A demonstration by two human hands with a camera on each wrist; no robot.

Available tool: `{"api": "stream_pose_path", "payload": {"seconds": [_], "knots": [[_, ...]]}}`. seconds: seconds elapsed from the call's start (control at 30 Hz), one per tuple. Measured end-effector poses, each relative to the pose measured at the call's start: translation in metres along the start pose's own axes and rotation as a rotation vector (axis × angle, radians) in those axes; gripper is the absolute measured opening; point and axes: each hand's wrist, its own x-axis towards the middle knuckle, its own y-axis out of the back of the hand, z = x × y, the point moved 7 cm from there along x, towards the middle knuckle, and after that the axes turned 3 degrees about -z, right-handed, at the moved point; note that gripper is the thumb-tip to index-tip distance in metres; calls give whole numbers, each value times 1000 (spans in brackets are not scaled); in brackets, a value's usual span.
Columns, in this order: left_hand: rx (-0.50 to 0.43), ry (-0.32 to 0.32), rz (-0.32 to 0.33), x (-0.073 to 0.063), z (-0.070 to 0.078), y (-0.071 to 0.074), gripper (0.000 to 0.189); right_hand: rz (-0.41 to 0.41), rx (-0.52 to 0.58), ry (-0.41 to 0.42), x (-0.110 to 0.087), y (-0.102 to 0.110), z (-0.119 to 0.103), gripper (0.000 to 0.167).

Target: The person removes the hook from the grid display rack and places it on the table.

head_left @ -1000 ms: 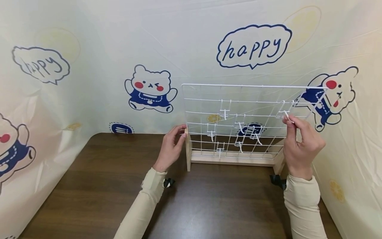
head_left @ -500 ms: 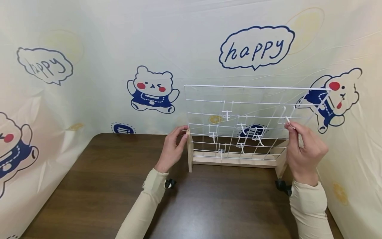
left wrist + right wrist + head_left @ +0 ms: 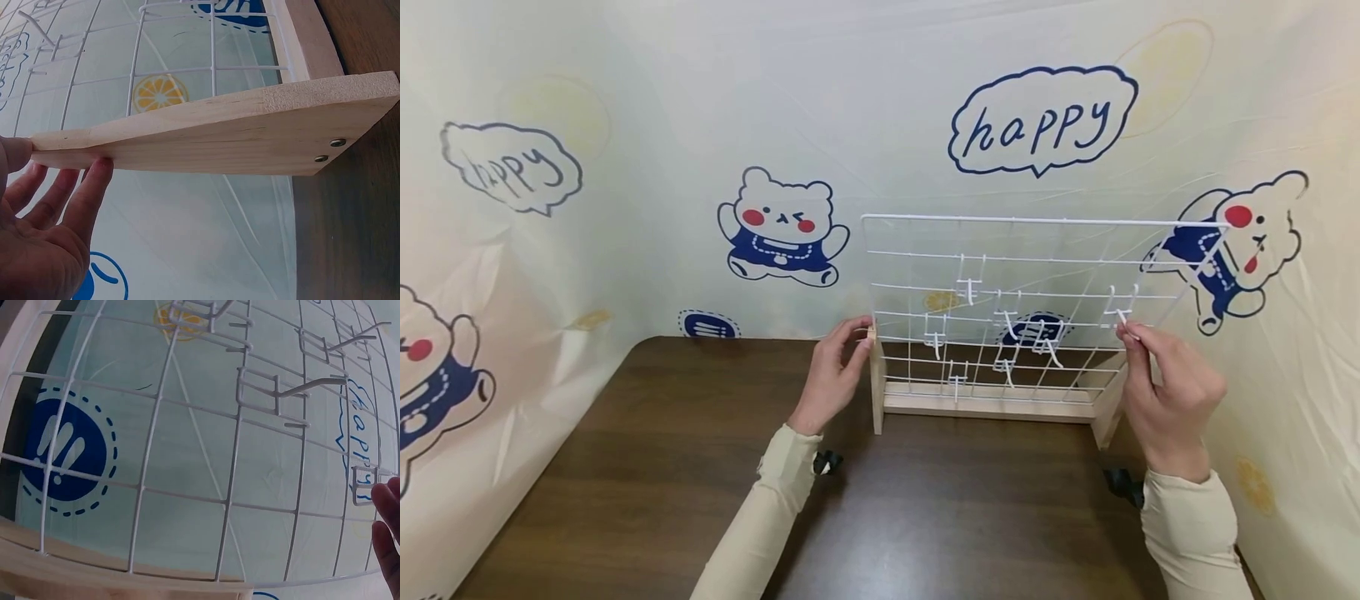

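A white wire grid (image 3: 1052, 222) stands in a light wooden base (image 3: 992, 407) and carries several white wire hooks (image 3: 259, 390) at different heights. At its left end, my left hand (image 3: 831, 375) grips the top of the wooden side panel (image 3: 206, 140); the left wrist view has the thumb on one side and fingers on the other. On the right part of the grid, my right hand (image 3: 1176, 387) pinches the prong of another white hook (image 3: 1121, 312). That hook's frame (image 3: 364, 486) lies against the grid wires, and fingertips partly hide it in the right wrist view.
The rack stands on a dark brown wooden table (image 3: 700, 467). Behind and beside it hangs a pale cloth (image 3: 880, 100) printed with bears and lettering. Two screw heads (image 3: 329, 150) show on the outside of the left panel.
My right hand has lowered the pinched hook from a higher grid wire to a lower one. The left hand keeps its grip on the side panel; the head view has shifted slightly.
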Motion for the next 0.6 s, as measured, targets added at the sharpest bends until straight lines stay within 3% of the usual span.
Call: {"api": "stream_pose_path", "payload": {"seconds": [0.13,0.6], "knots": [[8,8,-3,-1,-1,0,30,-24,-4,5,-5,3,2,10],[11,9,-6,-1,-1,0,31,-103,-62,73,-20,4,5,39]]}}
